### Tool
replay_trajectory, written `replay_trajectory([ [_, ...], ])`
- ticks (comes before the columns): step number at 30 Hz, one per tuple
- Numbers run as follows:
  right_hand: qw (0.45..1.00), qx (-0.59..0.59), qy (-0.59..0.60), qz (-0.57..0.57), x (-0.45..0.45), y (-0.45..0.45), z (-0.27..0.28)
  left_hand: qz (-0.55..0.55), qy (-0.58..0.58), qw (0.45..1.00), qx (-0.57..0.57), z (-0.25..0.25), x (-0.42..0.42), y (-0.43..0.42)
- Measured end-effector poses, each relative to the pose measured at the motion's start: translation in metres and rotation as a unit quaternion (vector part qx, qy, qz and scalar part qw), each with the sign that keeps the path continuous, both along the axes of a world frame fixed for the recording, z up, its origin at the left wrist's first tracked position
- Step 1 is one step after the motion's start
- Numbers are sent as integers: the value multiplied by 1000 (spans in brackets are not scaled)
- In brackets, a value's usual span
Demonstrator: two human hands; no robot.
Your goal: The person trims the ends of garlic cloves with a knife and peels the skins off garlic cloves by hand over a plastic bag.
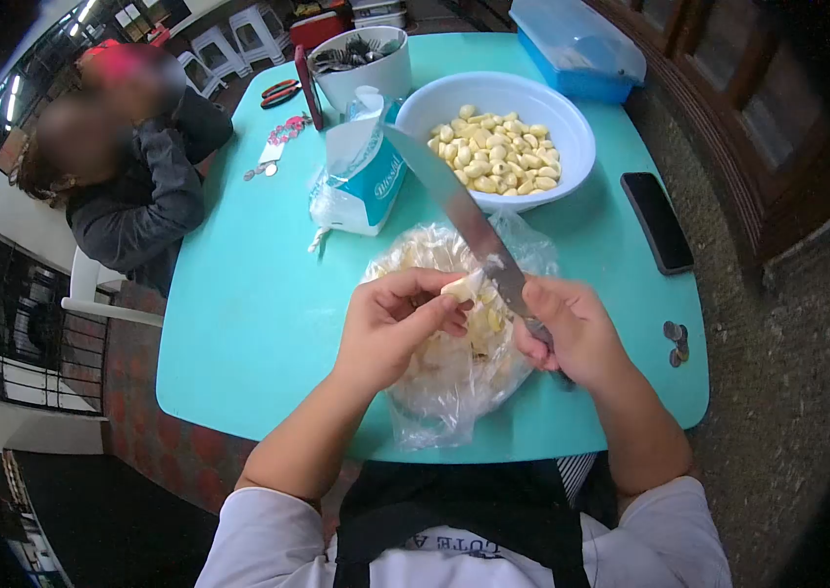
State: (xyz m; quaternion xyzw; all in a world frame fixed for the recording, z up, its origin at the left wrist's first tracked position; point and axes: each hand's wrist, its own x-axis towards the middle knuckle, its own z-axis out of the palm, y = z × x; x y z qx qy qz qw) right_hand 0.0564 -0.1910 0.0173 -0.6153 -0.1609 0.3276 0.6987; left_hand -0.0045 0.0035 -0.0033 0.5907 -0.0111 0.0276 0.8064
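Note:
Between the thumb and fingers of my left hand (400, 318) is a pale garlic clove (464, 286). My right hand (577, 328) grips a large knife (469, 220), its broad blade slanting up to the left, close against the clove. Beneath both hands lies a clear plastic bag (434, 416) with garlic pieces and skins in or on it; I cannot tell which. Behind the blade stands a white basin (572, 137), with many peeled garlic cloves (498, 152) inside.
On the turquoise table (238, 333) are a tissue pack (361, 176), a white tub (390, 78) of utensils, red-handled scissors (280, 93), a blue lidded box (577, 54), a phone (657, 223) and coins (676, 343). Two people (130, 186) are at the left side.

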Motion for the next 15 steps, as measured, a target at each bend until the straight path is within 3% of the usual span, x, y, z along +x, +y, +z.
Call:
replay_trajectory([
  [4,999,-4,-23,-33,21,-9,-3,17,8,1000,-4,-3,2,5],
  [12,995,-81,-63,17,8,-6,2,26,25,999,8,-2,3,2],
  [15,994,-92,-63,11,10,-6,4,16,43,997,68,1,4,0],
])
